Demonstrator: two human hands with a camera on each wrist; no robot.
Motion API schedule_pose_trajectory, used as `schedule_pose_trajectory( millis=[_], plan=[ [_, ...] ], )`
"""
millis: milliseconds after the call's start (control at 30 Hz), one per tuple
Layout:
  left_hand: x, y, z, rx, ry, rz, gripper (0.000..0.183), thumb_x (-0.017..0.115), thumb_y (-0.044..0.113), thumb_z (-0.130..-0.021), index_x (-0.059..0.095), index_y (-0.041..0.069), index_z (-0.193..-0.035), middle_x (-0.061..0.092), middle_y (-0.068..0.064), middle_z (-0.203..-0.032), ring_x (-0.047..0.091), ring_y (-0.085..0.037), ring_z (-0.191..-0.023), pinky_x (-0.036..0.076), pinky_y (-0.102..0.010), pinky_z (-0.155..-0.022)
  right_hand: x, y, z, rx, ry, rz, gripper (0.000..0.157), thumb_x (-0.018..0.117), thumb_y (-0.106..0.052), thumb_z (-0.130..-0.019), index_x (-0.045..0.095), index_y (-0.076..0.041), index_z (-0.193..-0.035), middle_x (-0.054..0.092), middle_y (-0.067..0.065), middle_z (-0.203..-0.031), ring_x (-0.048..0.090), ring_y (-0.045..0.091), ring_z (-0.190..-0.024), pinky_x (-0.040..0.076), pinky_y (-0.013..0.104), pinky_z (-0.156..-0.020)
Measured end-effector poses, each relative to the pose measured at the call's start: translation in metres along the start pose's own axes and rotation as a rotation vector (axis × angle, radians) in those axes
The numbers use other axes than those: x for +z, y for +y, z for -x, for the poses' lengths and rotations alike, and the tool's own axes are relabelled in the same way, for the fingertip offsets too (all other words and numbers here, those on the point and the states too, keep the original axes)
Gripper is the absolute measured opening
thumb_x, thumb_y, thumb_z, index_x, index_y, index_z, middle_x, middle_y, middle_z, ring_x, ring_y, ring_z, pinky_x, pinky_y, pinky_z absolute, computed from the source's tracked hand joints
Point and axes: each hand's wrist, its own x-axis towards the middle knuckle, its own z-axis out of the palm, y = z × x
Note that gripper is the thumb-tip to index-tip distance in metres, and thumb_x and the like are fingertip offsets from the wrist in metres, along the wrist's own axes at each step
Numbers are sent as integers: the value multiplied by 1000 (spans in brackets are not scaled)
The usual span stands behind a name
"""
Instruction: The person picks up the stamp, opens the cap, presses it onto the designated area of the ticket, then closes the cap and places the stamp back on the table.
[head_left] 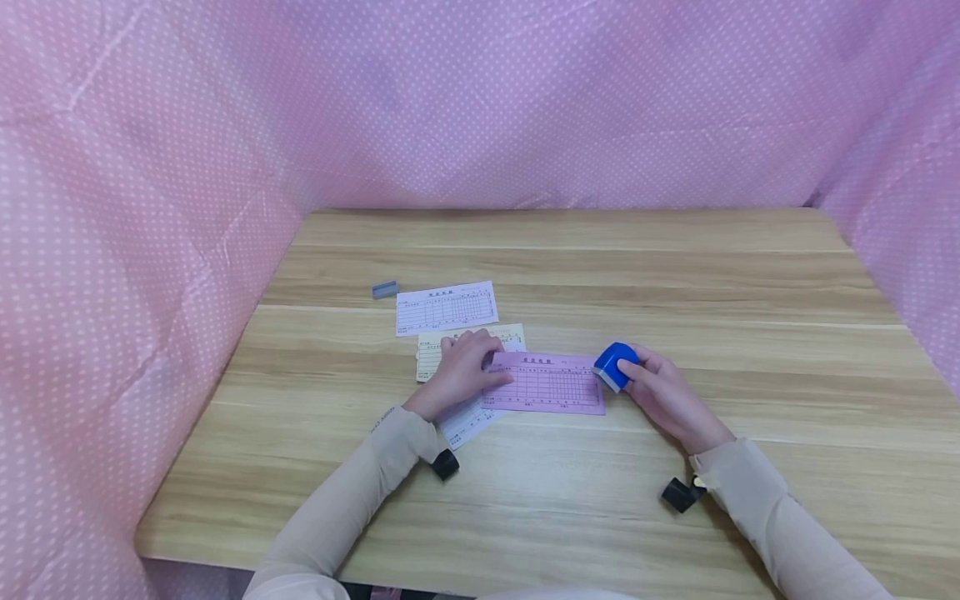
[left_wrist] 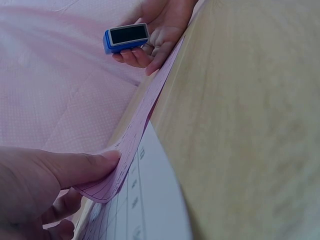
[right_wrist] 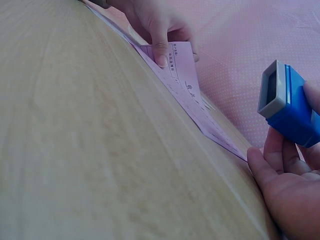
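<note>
My left hand (head_left: 465,375) pinches the left end of a pink printed form (head_left: 551,385); in the left wrist view that end is lifted and curved under the thumb. My right hand (head_left: 671,400) grips a blue self-inking stamp (head_left: 613,363) beside the form's right end. The stamp is tilted, and its dark rectangular face (left_wrist: 129,34) shows in the left wrist view. The right little finger lies at the form's edge in the right wrist view. Under the left hand are a yellow form (head_left: 428,358) and a white form (head_left: 468,425), both partly covered.
Behind the yellow form another white form (head_left: 446,310) lies flat on the wooden table (head_left: 675,283). A small grey block (head_left: 385,289), perhaps a stamp cap, sits at its left. Pink dotted cloth (head_left: 525,125) hangs around the table's back and sides.
</note>
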Motion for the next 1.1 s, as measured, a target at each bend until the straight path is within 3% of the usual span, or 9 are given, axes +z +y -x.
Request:
schedule_pose_trajectory(
  millis=[233,467,700,933,1100],
  plan=[
    [1,0,-1,8,37,-11,21,74,38,-83,66,21,-92,53,7,-72,45,-15,-76,23,-42,-83,0,1,0,-9,-6,-3,31,47,-19,-102,43,-5,-131,54,-10,-122,54,-2,-113,46,13,-95],
    [1,1,-2,-14,58,102,18,72,36,-86,69,24,-98,58,11,-69,52,-12,-72,23,-42,-88,0,0,1,3,1,6,51,47,-20,-102,29,8,-141,52,-10,-124,52,-3,-114,45,12,-96],
    [1,0,-3,-51,33,202,16,67,36,-89,65,21,-95,65,10,-77,59,-12,-79,24,-42,-92,-1,2,0,-26,-12,-11,22,47,-18,-102,48,-13,-124,55,-10,-122,54,-1,-113,46,13,-95],
    [-1,-1,-3,-80,-38,289,24,65,26,-88,68,16,-110,71,8,-90,61,-13,-88,23,-44,-99,-1,2,-1,-31,-13,-1,49,47,-18,-103,31,9,-140,54,-9,-123,54,-1,-113,46,13,-96],
    [-1,-1,-3,-86,-55,312,25,65,23,-88,68,15,-111,71,7,-90,60,-15,-89,25,-43,-99,0,1,-2,-19,-3,-10,47,47,-18,-102,33,8,-138,54,-10,-122,53,-1,-113,46,13,-96]
  ],
)
